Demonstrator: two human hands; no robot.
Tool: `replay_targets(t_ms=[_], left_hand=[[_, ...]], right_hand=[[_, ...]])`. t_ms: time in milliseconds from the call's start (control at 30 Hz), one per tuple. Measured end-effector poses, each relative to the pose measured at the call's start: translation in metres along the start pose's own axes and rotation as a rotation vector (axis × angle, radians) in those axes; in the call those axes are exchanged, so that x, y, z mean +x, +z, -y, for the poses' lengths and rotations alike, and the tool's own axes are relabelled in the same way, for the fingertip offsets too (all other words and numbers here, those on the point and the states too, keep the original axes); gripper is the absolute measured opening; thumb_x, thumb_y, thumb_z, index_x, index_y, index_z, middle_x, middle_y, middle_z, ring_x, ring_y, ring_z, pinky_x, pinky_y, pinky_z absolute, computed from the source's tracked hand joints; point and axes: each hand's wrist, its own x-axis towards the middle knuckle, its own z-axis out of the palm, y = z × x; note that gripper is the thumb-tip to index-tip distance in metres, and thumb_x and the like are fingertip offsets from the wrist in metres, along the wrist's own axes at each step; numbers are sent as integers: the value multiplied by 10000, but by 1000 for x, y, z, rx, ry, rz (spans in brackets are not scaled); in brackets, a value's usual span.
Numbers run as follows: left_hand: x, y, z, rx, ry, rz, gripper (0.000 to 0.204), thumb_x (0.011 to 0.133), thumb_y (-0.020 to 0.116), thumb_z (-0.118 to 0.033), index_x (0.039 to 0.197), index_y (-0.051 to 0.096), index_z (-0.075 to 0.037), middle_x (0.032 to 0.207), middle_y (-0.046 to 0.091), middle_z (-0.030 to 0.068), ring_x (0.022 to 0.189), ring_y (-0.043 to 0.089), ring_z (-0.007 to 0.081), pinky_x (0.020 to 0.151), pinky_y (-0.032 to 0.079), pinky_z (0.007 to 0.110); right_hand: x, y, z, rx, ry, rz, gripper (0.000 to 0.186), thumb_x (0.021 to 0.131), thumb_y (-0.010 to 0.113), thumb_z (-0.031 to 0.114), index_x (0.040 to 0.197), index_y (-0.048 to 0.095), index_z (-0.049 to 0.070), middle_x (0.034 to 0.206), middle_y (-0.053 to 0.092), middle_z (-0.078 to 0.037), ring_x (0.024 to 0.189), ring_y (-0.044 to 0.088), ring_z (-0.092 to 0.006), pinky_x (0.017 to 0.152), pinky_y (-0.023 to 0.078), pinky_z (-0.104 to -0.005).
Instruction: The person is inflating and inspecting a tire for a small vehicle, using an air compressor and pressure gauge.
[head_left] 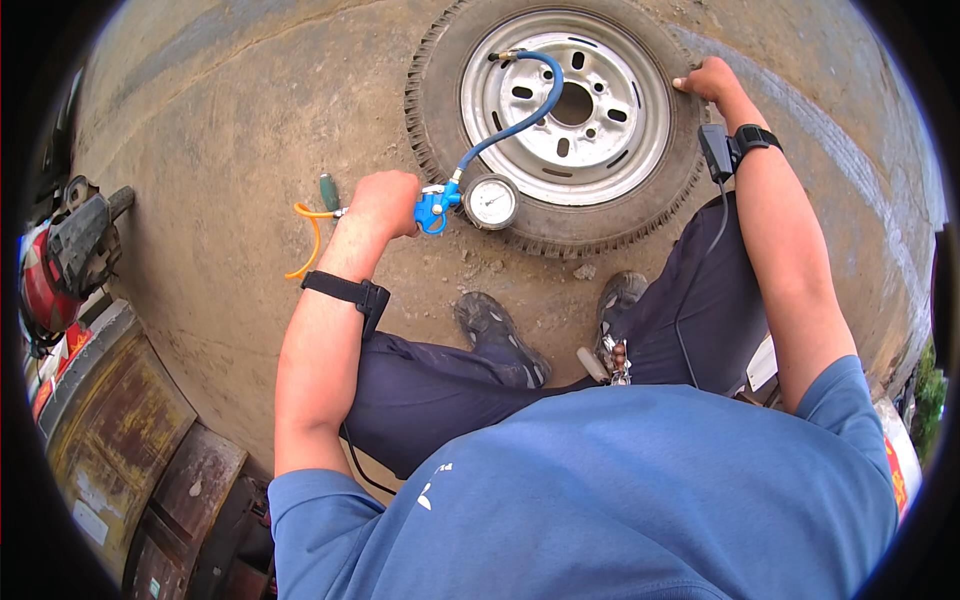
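A tire (440, 150) on a silver steel wheel rim (575, 165) lies flat on the ground in front of me. My left hand (388, 200) is wrapped round the blue handle of a tire inflator (437, 207), just left of the tire. Its round white dial gauge (492, 201) overlaps the tire's near edge. A blue hose (545, 105) curves from the inflator over the rim and ends in a brass chuck (503, 56) at the rim's far left. My right hand (708, 80) rests at the tire's right side, fingers curled with the thumb or a fingertip touching the rubber.
An orange air hose (316, 240) runs from the inflator, beside a green-handled tool (328, 190) on the ground. A red and black machine (65, 260) and a worn wooden cabinet (115, 420) stand at left. My shoes (500, 335) are close to the tire. Small stones (585, 271) lie there.
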Motion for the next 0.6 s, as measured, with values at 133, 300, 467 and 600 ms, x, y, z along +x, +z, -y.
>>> replay_targets(t_ms=[133, 300, 467, 600], left_hand=[[0, 1, 3, -2, 8, -31, 402, 596, 922, -283, 888, 757, -61, 899, 761, 179, 904, 746, 372, 816, 606, 484], [-3, -6, -2, 5, -6, -10, 368, 612, 913, -221, 910, 783, -48, 965, 777, 178, 936, 760, 351, 829, 622, 454], [-7, -6, -4, 2, -15, -3, 372, 607, 906, -234, 905, 783, -50, 959, 776, 181, 933, 760, 352, 828, 622, 452], [-9, -5, -4, -3, -14, -2, 369, 606, 903, -237, 899, 780, -49, 955, 776, 180, 928, 761, 352, 826, 621, 452]], right_hand=[[2, 0, -2, 19, 0, 7, 651, 783, 876, 485, 1121, 753, -58, 1178, 725, -283, 1110, 709, -405, 955, 561, -445], [-2, 5, -1, 29, -20, -67, 583, 774, 896, 369, 1095, 747, -94, 991, 766, -229, 899, 747, -345, 801, 571, -449], [-3, 5, 0, 25, -26, -56, 587, 776, 894, 370, 1089, 742, -102, 996, 764, -234, 903, 747, -351, 801, 570, -455], [-3, 7, -1, 35, -11, -40, 592, 777, 895, 371, 1088, 738, -107, 999, 762, -240, 904, 746, -354, 800, 570, -453]])
